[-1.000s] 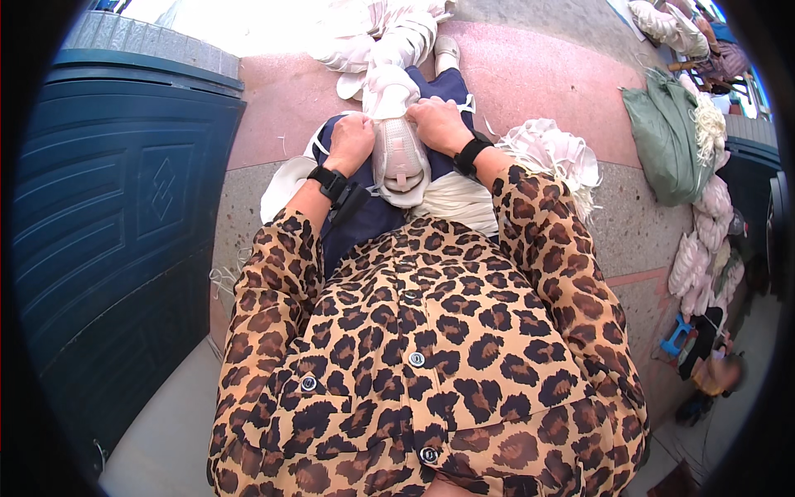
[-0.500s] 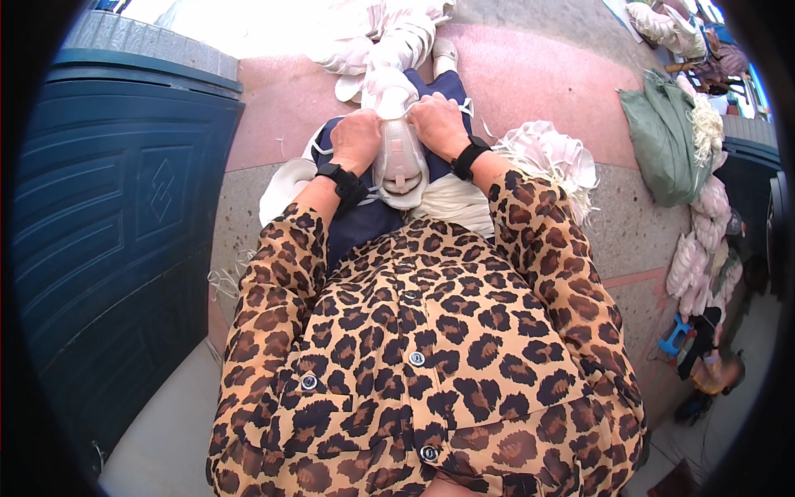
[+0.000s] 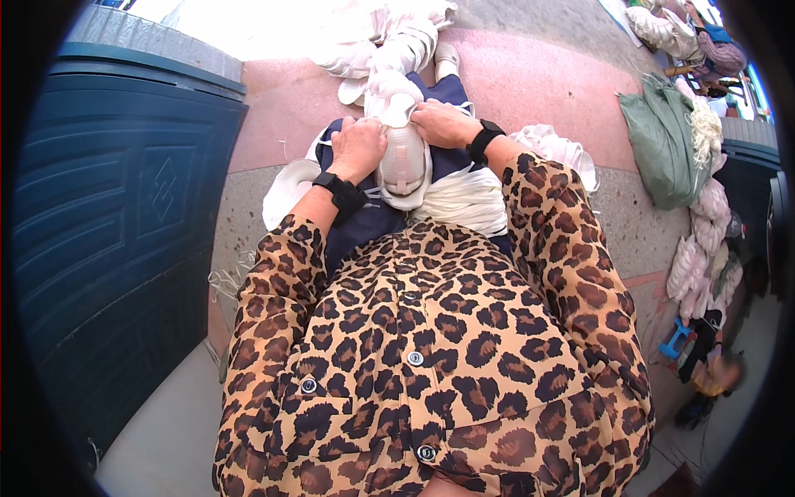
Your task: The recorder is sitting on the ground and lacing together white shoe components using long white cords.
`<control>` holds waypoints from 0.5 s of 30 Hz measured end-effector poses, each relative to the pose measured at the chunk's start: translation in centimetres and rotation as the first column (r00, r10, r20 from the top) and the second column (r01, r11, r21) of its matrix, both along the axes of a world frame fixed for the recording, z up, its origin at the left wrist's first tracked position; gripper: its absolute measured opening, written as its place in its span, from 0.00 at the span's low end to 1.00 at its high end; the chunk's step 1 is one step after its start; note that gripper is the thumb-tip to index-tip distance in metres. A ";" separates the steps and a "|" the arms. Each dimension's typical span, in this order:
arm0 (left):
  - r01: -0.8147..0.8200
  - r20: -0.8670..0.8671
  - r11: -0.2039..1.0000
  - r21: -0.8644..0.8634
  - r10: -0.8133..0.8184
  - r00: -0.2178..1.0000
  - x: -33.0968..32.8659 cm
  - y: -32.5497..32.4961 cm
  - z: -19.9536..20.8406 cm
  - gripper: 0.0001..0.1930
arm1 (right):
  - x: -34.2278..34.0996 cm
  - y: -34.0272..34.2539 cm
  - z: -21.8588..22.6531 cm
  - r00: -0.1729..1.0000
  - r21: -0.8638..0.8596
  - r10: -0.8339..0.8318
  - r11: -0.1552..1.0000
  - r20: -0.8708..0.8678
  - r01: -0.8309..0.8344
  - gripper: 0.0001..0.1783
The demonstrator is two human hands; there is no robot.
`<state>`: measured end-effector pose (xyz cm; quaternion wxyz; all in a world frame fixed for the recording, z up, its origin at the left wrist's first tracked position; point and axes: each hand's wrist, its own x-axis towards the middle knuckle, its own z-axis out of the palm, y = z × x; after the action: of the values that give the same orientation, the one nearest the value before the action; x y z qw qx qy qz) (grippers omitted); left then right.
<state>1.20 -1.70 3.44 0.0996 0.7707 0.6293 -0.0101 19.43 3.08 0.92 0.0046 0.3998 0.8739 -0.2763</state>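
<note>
A white mesh shoe upper lies lengthwise over my dark blue trouser legs, its toe part toward me. On its left edge my left hand is closed, fingers curled against the side of the opening. From the right, my right hand pinches the opposite edge beside the tongue with thumb and fingertips. Any lace between the fingers is too small to make out. A thick bundle of white laces rests on my lap, just right of the upper. Another white shoe upper sits by my left thigh.
White shoe uppers are heaped ahead of my feet, and a white pile lies to my right. A dark blue door stands on the left. Farther right are a green sack, pinkish-white bundles and another person.
My right hand has shifted a little right and turned, its wrist swinging outward. My left hand has moved slightly down. Both stay at the upper's edges, and more of the lace bundle shows.
</note>
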 end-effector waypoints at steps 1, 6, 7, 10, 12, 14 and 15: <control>-0.007 0.068 0.998 -0.059 0.011 0.998 -0.3 0.2 0.0 0.12 | 0.1 -0.1 0.0 1.000 0.034 0.022 0.999 -0.015 -0.021 0.12; 0.030 0.218 0.995 -0.092 -0.010 0.976 -1.3 0.6 -0.7 0.12 | 0.7 0.0 0.1 0.993 0.130 0.108 0.986 -0.037 -0.103 0.10; 0.022 0.250 0.995 -0.099 0.003 0.968 -1.4 0.7 -0.7 0.12 | 0.8 0.1 0.0 0.986 0.177 0.158 0.973 -0.057 -0.146 0.10; 0.004 0.277 0.993 -0.121 0.030 0.960 -1.5 0.8 -0.8 0.11 | 1.1 0.0 -0.2 0.973 0.232 0.196 0.959 -0.125 -0.163 0.09; -0.003 0.272 0.991 -0.133 0.039 0.962 -1.3 0.9 -0.5 0.11 | 0.9 -0.3 -0.4 0.968 0.241 0.179 0.961 -0.176 -0.134 0.08; -0.010 0.302 0.991 -0.132 0.050 0.952 -1.4 0.9 -0.4 0.11 | 0.1 -1.0 -0.9 0.948 0.182 0.003 0.982 -0.317 0.058 0.07; -0.006 0.298 0.992 -0.127 0.044 0.954 -1.5 0.9 -0.3 0.11 | 0.1 -1.1 -0.9 0.947 0.187 0.000 0.980 -0.321 0.063 0.07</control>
<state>-0.26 -0.78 3.14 0.2421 0.7476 0.6146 0.0691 19.58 2.00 -0.02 -0.1807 0.3623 0.8794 -0.2505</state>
